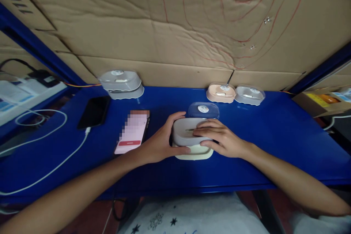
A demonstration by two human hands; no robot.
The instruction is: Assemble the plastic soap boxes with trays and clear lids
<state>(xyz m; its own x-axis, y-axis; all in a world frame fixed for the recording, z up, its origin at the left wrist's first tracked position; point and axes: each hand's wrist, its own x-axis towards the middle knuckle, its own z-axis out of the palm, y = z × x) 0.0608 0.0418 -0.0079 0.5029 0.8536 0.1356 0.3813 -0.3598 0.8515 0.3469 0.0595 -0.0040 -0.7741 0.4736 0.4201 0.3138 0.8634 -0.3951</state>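
Observation:
A grey oval plastic box with a slot in its top stands on a cream-coloured oval plastic piece. My left hand wraps around the left end of the box, thumb along its near side and fingers behind. From the right, my right hand grips the same box, with fingers bent over the top at the slot and the thumb at the near edge. What lies under those fingers is hidden. Just behind the box is a clear plastic lid with a round white sticker.
Stacked grey boxes stand at the back left; a peach box and another grey box stand at the back right. A lit phone and a dark phone on a white cable lie left. Behind rises a cardboard wall.

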